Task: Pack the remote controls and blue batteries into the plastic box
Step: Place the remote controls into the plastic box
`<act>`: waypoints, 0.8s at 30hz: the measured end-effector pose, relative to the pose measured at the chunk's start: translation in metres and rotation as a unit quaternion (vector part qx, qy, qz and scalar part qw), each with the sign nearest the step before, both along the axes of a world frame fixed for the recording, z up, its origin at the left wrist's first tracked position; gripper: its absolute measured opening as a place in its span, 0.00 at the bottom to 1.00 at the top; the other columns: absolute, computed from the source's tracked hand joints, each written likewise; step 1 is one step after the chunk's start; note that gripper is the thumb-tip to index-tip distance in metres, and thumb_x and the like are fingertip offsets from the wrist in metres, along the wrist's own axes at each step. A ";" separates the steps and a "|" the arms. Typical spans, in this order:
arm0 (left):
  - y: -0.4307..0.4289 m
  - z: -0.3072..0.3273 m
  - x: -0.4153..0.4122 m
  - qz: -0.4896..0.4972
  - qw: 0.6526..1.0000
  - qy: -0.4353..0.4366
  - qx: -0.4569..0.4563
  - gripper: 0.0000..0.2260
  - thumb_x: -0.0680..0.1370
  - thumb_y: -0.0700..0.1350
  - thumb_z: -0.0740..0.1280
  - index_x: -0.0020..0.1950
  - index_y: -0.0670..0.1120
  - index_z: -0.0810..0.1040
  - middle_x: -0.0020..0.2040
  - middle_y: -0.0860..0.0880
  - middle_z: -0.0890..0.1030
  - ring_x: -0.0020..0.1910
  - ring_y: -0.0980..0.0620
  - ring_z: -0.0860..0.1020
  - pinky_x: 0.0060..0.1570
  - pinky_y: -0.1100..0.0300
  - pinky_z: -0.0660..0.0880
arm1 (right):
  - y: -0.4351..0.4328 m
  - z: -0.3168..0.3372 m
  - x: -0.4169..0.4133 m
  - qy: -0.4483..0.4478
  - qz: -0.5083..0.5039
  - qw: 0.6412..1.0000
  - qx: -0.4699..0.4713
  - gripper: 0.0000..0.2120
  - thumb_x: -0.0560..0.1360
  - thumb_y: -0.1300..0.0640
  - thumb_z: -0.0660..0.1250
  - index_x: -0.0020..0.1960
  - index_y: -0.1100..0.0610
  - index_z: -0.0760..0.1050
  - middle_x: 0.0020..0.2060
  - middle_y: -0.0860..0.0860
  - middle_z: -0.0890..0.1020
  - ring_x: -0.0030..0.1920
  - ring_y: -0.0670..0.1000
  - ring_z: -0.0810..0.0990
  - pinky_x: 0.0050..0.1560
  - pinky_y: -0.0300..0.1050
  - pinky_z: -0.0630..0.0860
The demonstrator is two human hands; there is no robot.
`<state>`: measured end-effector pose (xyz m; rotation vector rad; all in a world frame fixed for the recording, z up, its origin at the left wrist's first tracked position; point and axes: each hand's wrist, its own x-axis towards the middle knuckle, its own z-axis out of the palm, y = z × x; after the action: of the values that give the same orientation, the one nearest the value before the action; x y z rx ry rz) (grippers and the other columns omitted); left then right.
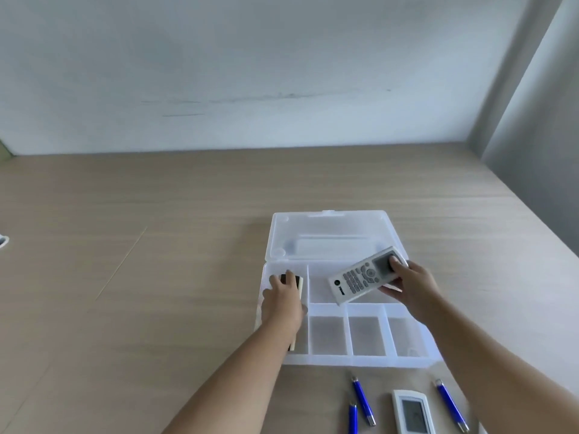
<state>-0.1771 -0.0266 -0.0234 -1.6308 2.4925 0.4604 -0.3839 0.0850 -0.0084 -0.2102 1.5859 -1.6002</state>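
A clear plastic box (pixel 347 360) lies open on the table, its lid (pixel 329 236) folded back flat. My right hand (pixel 410 285) grips a white remote control (pixel 360 278) with grey buttons, held tilted over the box's large upper compartment. My left hand (pixel 282 300) rests on a cream and black remote (pixel 297 285) lying in the long left compartment, mostly hidden by the hand and forearm. Another white remote (pixel 412 413) with a screen lies on the table in front of the box. Three blue batteries (pixel 362 400) (pixel 352 418) (pixel 451 405) lie around that remote.
Three small compartments along the box's front row (pixel 366 335) hold nothing. The wooden table (pixel 156 245) runs back to a white wall, with a grey wall closing in at the right. A small white object (pixel 3 241) shows at the far left edge.
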 end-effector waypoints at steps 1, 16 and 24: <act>-0.001 -0.008 -0.001 -0.003 1.000 -0.018 0.003 0.32 0.77 0.42 0.65 0.76 0.46 0.52 0.67 0.42 0.63 0.56 0.42 0.74 0.46 0.55 0.72 | 0.001 -0.010 -0.002 -0.023 -0.018 1.000 0.000 0.07 0.80 0.60 0.60 0.53 0.63 0.72 0.42 0.59 0.78 0.43 0.56 0.80 0.52 0.58 0.77; -0.021 -0.013 -0.016 -0.067 0.990 -0.114 -0.057 0.30 0.76 0.36 0.63 0.76 0.40 0.56 0.70 0.42 0.65 0.66 0.44 0.68 0.59 0.55 0.71 | -0.019 -0.034 -0.014 -0.064 -0.132 0.988 0.053 0.05 0.78 0.58 0.64 0.51 0.59 0.73 0.43 0.55 0.77 0.49 0.54 0.76 0.55 0.57 0.74; -0.014 0.009 -0.044 0.007 0.993 -0.014 0.115 0.10 0.77 0.36 0.62 0.56 0.37 0.77 0.55 0.41 0.82 0.53 0.42 0.82 0.48 0.55 0.78 | -0.039 -0.035 -0.009 0.013 -0.080 0.976 0.202 0.10 0.77 0.60 0.64 0.38 0.62 0.72 0.31 0.56 0.74 0.29 0.52 0.72 0.32 0.44 0.72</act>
<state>-0.2207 -0.0403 -0.0148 -1.5555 2.3100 0.6924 -0.3934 0.0458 -0.0430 0.1197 1.9487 -1.3569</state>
